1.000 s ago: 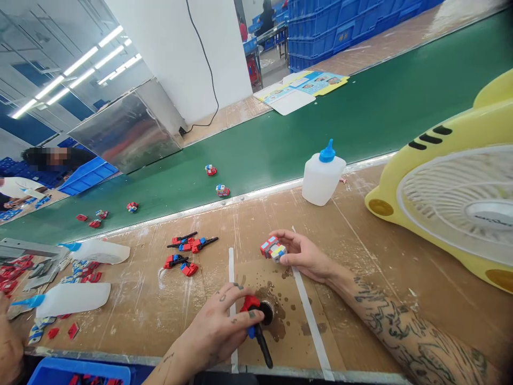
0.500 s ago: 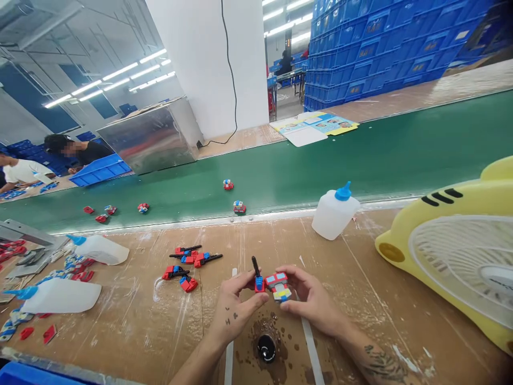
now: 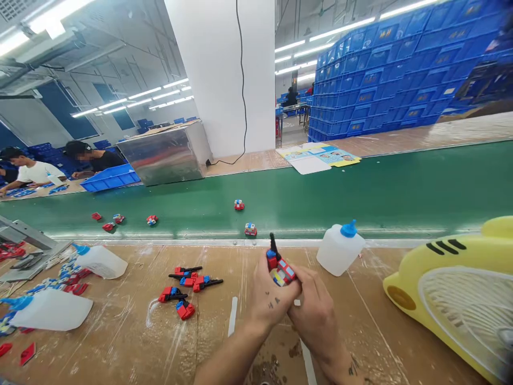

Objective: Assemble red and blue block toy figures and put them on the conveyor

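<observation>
Both hands are brought together above the cardboard-covered bench. My left hand [image 3: 269, 300] is closed around a small red-and-blue toy part with a black rod [image 3: 271, 255], its rod pointing up. Pressed against that part is a red, grey and yellow toy robot body [image 3: 286, 270], partly covered by my fingers. My right hand [image 3: 316, 306] is closed on the body's right side, its fingertips partly hidden behind the left hand. Whether the two parts are joined I cannot tell.
Several red-and-blue parts with black rods [image 3: 187, 281] lie to the left. White squeeze bottles [image 3: 340, 250] stand or lie on both sides. A yellow fan [image 3: 417, 267] is at right. Behind runs a green conveyor [image 3: 192, 206] carrying small toy pieces. Two people sit far left.
My hands have come together and moved slightly right, pressing the rod part and body against each other. The body has turned. The camera view has tilted up.
</observation>
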### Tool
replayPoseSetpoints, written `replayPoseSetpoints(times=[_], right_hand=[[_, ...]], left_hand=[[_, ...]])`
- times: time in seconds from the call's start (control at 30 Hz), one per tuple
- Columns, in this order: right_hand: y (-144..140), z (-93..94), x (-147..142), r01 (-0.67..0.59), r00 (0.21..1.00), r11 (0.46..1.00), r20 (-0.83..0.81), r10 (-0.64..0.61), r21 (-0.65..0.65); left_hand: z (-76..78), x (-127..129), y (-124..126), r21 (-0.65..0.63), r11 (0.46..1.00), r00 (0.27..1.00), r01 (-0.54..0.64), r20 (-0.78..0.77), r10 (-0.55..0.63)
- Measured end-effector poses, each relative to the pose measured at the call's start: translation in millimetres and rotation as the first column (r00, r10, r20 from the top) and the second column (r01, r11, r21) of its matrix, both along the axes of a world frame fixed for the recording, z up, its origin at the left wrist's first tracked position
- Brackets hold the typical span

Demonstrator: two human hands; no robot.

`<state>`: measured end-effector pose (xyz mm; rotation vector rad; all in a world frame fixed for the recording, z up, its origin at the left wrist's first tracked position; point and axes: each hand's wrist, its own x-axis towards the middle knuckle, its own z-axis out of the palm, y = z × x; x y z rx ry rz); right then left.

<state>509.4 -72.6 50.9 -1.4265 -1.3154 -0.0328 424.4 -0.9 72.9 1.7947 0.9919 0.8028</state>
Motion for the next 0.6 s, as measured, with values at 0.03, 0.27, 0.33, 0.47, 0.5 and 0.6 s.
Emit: replayPoseSetpoints(times=[0.03, 0.27, 0.33, 0.47, 0.5, 0.6], right_hand=[[8.9, -2.0, 8.2, -0.004, 1.0, 0.999, -0.022, 0.003, -0.039], [134.5, -31.3, 50.1, -0.104, 0.971, 0.945, -0.238, 0.029, -0.311], [174.6, -31.3, 50.0, -0.137, 0.966, 0.943, -0.253, 0.059, -0.302], [201.9, -28.8, 50.1, -0.234, 0.938, 0.935, -0.314, 0.146, -0.265], [196.2, -30.6, 51.7, -0.263, 0.925, 0.932, -0.34, 0.17, -0.25], [161.7, -41.0, 58.0, -0.358, 0.855, 0.914, -0.46, 0.238, -0.192]], left_hand=[[5.6, 7.3, 16.2, 0.038, 0.999, 1.0, -0.014, -0.028, 0.015], [33.6, 45.5, 160.7, 0.198, 0.98, 0.929, -0.006, -0.362, 0.079], [37.5, 58.1, 193.3, 0.204, 0.978, 0.876, 0.037, -0.478, 0.067], [35.8, 69.1, 235.8, 0.152, 0.983, 0.722, 0.102, -0.691, 0.032], [32.2, 66.9, 243.0, 0.132, 0.985, 0.684, 0.108, -0.729, 0.023], [13.8, 52.1, 258.2, 0.069, 0.99, 0.591, 0.123, -0.806, -0.017]])
